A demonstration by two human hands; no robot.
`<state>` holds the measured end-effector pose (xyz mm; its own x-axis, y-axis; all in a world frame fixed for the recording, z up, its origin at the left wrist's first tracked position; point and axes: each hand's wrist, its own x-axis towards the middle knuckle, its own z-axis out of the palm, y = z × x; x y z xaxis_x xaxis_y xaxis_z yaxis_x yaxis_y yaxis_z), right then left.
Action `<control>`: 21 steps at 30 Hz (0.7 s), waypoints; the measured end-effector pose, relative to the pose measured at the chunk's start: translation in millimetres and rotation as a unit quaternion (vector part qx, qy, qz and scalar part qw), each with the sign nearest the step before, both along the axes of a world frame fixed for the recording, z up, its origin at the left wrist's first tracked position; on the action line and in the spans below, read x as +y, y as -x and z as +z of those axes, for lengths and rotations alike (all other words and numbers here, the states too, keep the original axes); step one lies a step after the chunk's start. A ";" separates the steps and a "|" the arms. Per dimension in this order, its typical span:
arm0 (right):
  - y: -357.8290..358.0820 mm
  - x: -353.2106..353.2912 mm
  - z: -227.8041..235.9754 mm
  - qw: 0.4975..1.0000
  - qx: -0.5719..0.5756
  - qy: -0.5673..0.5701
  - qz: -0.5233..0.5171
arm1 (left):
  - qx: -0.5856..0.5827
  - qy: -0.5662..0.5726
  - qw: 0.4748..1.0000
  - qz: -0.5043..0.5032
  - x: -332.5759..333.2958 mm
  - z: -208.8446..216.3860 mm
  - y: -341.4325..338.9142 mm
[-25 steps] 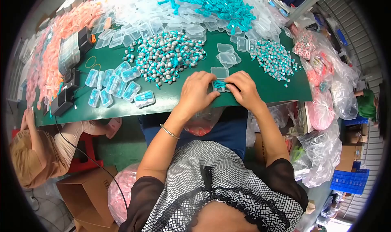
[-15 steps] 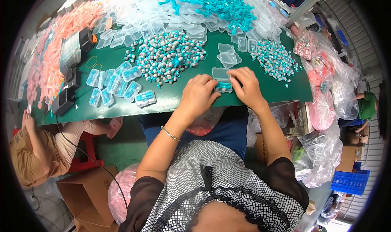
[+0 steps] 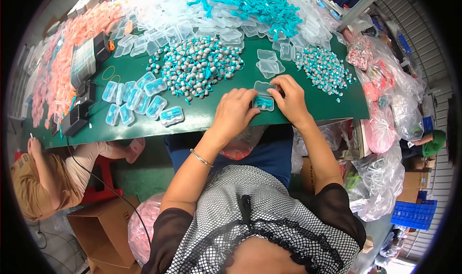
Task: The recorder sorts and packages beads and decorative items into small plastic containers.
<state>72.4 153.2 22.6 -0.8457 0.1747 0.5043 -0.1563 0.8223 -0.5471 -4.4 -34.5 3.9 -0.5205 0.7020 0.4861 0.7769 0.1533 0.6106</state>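
A small clear plastic box (image 3: 264, 104) lies near the table's front edge with teal cord pieces inside. Its hinged lid (image 3: 262, 87) is raised on the far side. My left hand (image 3: 234, 111) grips the box's left side between thumb and fingers. At the right, my right hand (image 3: 291, 99) pinches the lid's right edge with thumb and forefinger. Just beyond are open empty clear boxes (image 3: 269, 68). Left of my hands sits a heap of grey-and-teal bead-like pieces (image 3: 199, 67); a smaller heap (image 3: 323, 71) is to the right.
Several closed filled boxes (image 3: 139, 100) lie at the left on the green table (image 3: 207, 117). Black devices (image 3: 77, 117) with a cable stand farther left. Clear boxes and teal cords (image 3: 255, 4) pile up at the back. A seated person (image 3: 45, 177) is at the left edge.
The lid has tilted up, and my right hand has shifted slightly with its edge. My left hand stays at the box. A person in green at the far right has changed posture.
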 end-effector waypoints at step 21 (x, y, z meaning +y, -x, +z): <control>-31.1 -7.7 -12.8 0.996 0.001 0.009 0.084 | 0.001 -0.009 0.999 -0.041 1.6 1.5 2.9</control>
